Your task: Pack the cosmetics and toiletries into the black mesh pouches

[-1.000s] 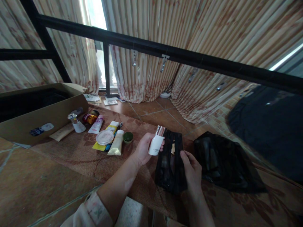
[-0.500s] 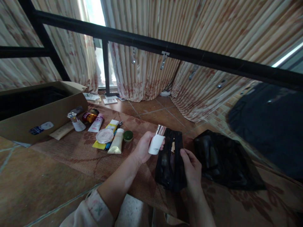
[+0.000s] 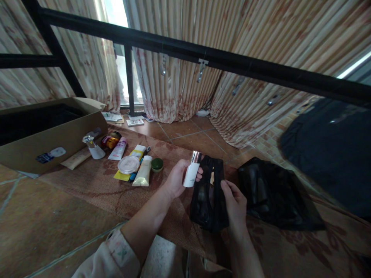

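My left hand [image 3: 175, 179] is closed around a small white bottle with a silver cap [image 3: 193, 170], held upright just left of a black mesh pouch [image 3: 209, 197]. My right hand [image 3: 235, 204] grips the right edge of that pouch, which lies open on the woven mat [image 3: 110, 189]. The bottle's cap reaches about level with the pouch's top opening.
Several cosmetics lie in a row on the mat at left: a cream tube [image 3: 142, 175], a round compact [image 3: 128, 165], a green jar [image 3: 157, 165], a pink tube [image 3: 118, 149]. A cardboard box [image 3: 49, 135] stands far left. A second black pouch [image 3: 275, 197] lies to the right.
The white bottle has turned a little more upright in my left hand. My right hand keeps its grip on the pouch; the view has shifted slightly.
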A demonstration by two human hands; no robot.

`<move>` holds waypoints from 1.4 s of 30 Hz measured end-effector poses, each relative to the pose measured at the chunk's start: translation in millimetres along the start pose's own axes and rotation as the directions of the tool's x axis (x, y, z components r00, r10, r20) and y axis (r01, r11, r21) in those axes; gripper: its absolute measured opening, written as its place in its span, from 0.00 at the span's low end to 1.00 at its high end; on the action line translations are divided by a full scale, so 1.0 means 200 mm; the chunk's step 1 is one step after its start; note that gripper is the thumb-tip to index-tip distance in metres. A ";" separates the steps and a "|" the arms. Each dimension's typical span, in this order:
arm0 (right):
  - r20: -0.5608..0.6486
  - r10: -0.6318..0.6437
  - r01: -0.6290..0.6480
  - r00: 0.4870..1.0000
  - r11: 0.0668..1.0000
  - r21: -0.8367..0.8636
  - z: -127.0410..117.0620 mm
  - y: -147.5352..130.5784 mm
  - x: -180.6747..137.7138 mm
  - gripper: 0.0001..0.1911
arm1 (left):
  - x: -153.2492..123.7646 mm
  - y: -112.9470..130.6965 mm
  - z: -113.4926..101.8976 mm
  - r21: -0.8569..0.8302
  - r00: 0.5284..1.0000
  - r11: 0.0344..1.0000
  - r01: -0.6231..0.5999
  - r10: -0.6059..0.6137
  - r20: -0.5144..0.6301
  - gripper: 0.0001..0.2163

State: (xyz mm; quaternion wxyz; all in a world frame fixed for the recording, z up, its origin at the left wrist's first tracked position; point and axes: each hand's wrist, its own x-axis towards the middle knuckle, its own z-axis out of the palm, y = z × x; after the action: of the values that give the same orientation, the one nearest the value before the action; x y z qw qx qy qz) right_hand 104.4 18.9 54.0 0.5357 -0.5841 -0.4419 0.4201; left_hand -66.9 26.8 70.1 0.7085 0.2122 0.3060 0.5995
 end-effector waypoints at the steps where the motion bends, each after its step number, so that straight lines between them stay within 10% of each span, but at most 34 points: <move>1: 0.005 0.003 -0.003 1.000 1.000 0.001 0.00 0.00 0.00 0.21 | 0.00 0.00 0.00 0.008 1.000 1.000 -0.004 0.004 0.000 0.14; 42: 0.011 0.030 -0.031 0.999 0.999 0.030 -0.01 0.02 0.00 0.22 | 0.02 0.00 0.01 0.124 0.996 0.988 -0.086 0.086 0.007 0.22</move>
State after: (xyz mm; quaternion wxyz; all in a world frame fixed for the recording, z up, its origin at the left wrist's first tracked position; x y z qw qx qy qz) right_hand 105.9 18.2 49.6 0.5358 -0.5805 -0.4292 0.4379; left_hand -65.5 30.4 70.0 0.6675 0.2695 0.3328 0.6092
